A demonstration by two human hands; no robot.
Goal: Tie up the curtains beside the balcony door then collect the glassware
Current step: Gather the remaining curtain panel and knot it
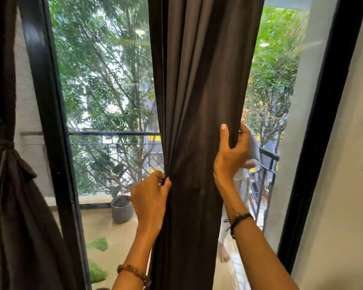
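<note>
A dark brown curtain (197, 101) hangs straight down in front of the glass balcony door. My left hand (150, 195) grips its left edge, fingers curled round the fabric. Higher up, my right hand (231, 151) holds the right edge, with the thumb in front and the fingers behind the cloth. The curtain is gathered into a narrow column between both hands. At the far left a second dark curtain (13, 185) hangs tied with a knotted band (1, 144). No glassware is in view.
Black door frames stand at the left (50, 122) and right (323, 122). Through the glass are a balcony railing (113, 133), a grey plant pot (122, 210) and trees. A white wall (348, 185) lies at the right.
</note>
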